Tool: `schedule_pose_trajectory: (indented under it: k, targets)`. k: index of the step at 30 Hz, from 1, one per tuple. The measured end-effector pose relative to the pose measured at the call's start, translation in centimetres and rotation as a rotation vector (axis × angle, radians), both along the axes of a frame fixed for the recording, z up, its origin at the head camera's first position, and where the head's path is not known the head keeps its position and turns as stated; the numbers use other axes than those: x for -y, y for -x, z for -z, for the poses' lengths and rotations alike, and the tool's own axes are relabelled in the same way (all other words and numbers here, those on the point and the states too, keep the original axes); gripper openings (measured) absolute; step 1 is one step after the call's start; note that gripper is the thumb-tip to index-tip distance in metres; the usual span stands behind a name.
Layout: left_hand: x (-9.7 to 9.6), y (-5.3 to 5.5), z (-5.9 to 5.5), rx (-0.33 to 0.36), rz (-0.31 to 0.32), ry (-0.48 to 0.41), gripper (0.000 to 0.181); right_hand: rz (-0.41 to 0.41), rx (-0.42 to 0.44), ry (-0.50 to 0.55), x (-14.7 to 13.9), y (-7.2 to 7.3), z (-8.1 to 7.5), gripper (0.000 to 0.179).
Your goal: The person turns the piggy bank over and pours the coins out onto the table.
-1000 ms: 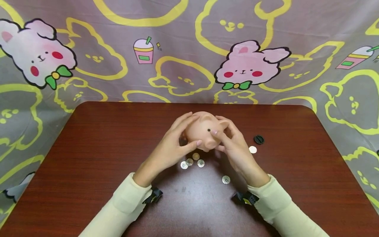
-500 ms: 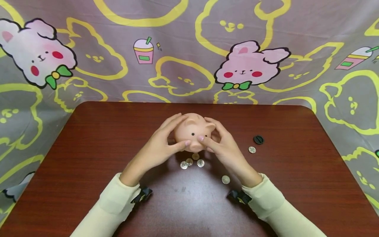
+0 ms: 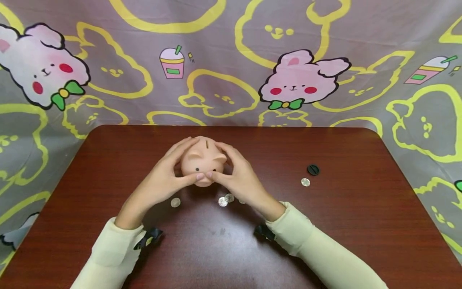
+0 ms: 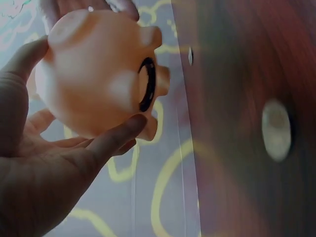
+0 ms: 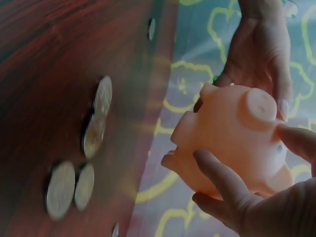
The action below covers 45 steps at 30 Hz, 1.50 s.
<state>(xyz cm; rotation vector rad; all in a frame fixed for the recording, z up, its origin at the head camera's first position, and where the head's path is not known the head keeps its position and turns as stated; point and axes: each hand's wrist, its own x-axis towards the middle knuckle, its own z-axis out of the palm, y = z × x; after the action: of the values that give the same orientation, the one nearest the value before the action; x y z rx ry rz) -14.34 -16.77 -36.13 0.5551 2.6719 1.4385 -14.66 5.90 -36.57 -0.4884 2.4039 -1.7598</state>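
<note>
A peach-pink piggy bank (image 3: 203, 162) is held between both hands, snout facing the head camera and coin slot at the top. My left hand (image 3: 162, 174) grips its left side, thumb across the front by the snout. On the other side my right hand (image 3: 240, 176) holds it in the same way, fingers wrapped behind. Both wrist views show it raised off the table. In the left wrist view, a black-rimmed round hole (image 4: 148, 84) shows among the feet on its underside.
Silver coins lie on the brown table (image 3: 223, 249): one coin (image 3: 175, 202) below the left hand, several near the middle, partly behind the right hand. Farther right are another coin (image 3: 305, 182) and a round black plug (image 3: 313, 169). A patterned cloth (image 3: 216, 48) hangs behind.
Both hands have carried the piggy bank leftward and turned it, so its face and slot now show to the head camera. One coin at left has come into view; another is now behind the right arm.
</note>
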Motion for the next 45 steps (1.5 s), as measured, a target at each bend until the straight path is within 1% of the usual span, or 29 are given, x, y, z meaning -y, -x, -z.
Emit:
schedule_pose_trajectory:
  k: [4,8,10,13,16,18,23,30,33,39,45]
  targets:
    - [1.9,0.1,0.2,-0.017,-0.005,0.046,0.086,-0.017,-0.09,-0.079,2.0,0.4,0.6,0.076]
    - [3.4,0.3,0.6,-0.023,-0.015,0.067,0.089,-0.032,-0.15,-0.111,3.8,1.0,1.2,0.075]
    - [4.0,0.6,0.9,-0.011,-0.012,0.044,0.09,-0.039,-0.169,-0.119,4.6,1.3,1.3,0.075]
    - [4.9,1.2,1.6,0.02,0.012,-0.037,0.09,-0.052,-0.188,-0.14,5.6,1.9,1.6,0.074]
    - [5.8,1.9,2.4,0.05,0.047,-0.111,0.09,-0.052,-0.179,-0.176,6.5,2.3,1.7,0.074]
    - [6.2,2.4,2.8,0.065,0.055,-0.127,0.09,-0.042,-0.169,-0.207,7.0,2.6,1.8,0.074]
    - [6.8,3.4,3.7,0.087,0.042,-0.137,0.088,0.001,-0.144,-0.278,8.0,3.2,2.1,0.075]
    - [7.3,4.3,3.9,0.068,-0.003,-0.098,0.087,0.031,-0.142,-0.332,9.4,4.0,1.8,0.074]
    - [7.5,4.5,4.0,0.069,-0.007,-0.117,0.088,0.044,-0.148,-0.355,9.8,4.1,1.7,0.074]
    - [7.4,4.8,4.4,0.05,0.001,-0.161,0.085,0.064,-0.148,-0.349,10.1,4.2,1.8,0.074]
    - [7.2,4.7,4.4,0.035,0.006,-0.186,0.084,0.067,-0.149,-0.334,10.2,4.2,1.9,0.074]
